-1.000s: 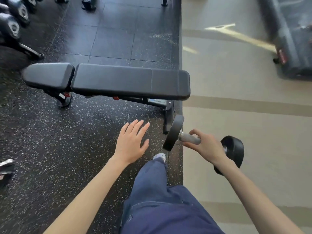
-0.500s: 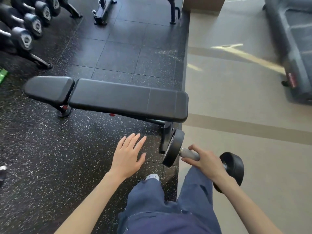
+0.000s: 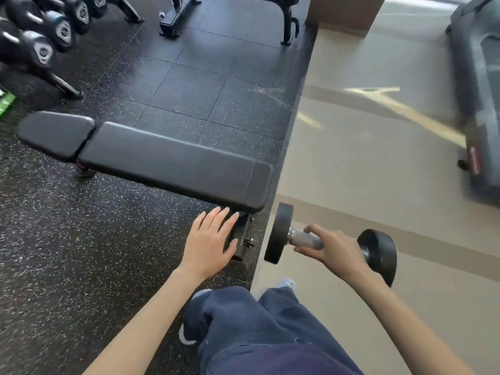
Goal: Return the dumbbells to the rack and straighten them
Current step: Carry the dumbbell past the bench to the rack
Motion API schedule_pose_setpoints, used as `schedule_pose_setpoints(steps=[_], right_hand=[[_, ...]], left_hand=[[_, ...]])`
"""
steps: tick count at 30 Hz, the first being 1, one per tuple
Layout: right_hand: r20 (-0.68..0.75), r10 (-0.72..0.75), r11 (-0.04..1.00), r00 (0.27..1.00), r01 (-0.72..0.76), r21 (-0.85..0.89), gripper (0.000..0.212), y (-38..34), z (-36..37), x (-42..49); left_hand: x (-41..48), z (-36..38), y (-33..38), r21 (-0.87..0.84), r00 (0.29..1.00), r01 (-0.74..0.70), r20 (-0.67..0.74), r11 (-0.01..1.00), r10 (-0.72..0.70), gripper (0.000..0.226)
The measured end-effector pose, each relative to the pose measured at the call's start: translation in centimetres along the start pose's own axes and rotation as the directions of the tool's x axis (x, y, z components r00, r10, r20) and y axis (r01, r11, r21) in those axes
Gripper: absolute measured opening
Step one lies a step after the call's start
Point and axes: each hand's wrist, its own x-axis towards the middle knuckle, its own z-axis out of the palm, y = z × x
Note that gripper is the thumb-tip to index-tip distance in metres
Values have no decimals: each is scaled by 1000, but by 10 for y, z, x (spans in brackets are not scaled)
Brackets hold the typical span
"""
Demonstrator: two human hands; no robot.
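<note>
Near the end of the black bench (image 3: pixel 173 166), the right hand (image 3: pixel 335 251) grips the silver bar of a dumbbell (image 3: pixel 301 238). Its fingers and thumb curl round the bar. The dumbbell is up in the air over the tan floor (image 3: pixel 351 171), lying sideways. One round black end is close to the bench and the other sticks out past the wrist. The left hand (image 3: pixel 209 243) holds nothing. Its fingers are straight and close together, over the speckled black floor (image 3: pixel 81 239), just beside the bench's foot. At the top left, other dumbbells (image 3: pixel 40 50) sit on the rack (image 3: pixel 62 85), well apart from the held one. Blue trousers (image 3: pixel 257 320) show at the bottom.
</note>
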Motion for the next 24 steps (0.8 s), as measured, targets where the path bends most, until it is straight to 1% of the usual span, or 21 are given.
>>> schedule_pose_setpoints(steps=[4,9,13,16,19,24], right_hand=[[-7,-17,999,1000,18,27,42,48,-23,16],[17,-36,999,999,36,35,44,88,-36,36],[35,-60,998,998,60,6,46,112,-45,58],[33,-67,998,997,67,-5,43,130,-54,79],[37,-67,998,997,68,-5,41,148,-67,108],[64,-86,996,994,86,5,41,165,-114,171]], left_hand=[[28,0,41,-10,998,60,-32,998,-61,56],[52,3,75,-8,996,82,-17,997,-82,56],[78,6,85,13,996,91,-5,996,-91,55],[107,10,91,20,996,92,8,996,-92,56],[147,12,96,24,996,81,23,996,-81,55],[225,2,98,6,994,105,-15,995,-104,56]])
